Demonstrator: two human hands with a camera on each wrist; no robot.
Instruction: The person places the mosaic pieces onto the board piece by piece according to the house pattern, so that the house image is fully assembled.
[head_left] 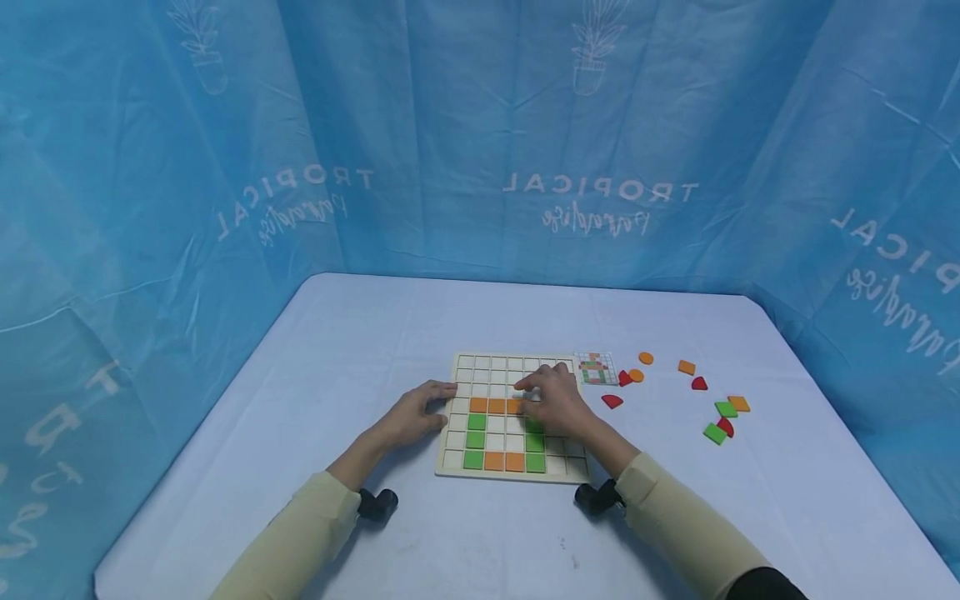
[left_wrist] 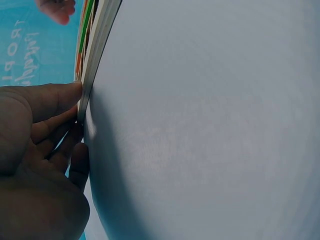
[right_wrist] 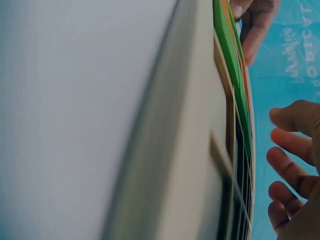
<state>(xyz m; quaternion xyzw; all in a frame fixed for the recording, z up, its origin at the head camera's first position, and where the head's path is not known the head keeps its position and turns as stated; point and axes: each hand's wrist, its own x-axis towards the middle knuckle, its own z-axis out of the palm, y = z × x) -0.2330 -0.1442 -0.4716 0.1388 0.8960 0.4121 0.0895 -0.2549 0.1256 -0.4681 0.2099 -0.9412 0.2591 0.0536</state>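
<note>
A pale gridded board [head_left: 454,440] lies on the white table. Orange squares [head_left: 497,406] form a row across its middle, green squares [head_left: 476,442] run down in two columns, and more orange sits between them at the bottom. At the board's left edge, my left hand [head_left: 411,414] touches the rim with thumb and fingertips; the left wrist view shows that thumb [left_wrist: 57,99] stretched against the edge. My right hand [head_left: 557,402] hovers over the board's right half, partly hiding the orange row and right green column. In the right wrist view its fingers [right_wrist: 287,167] are spread apart, with no piece visible between them.
A small pattern card [head_left: 597,368] lies at the board's upper right. Loose pieces are scattered farther right: orange circles [head_left: 646,358], red quarter-rounds [head_left: 612,401], orange squares [head_left: 686,367] and green squares [head_left: 715,433]. A blue printed curtain [head_left: 465,125] surrounds the table.
</note>
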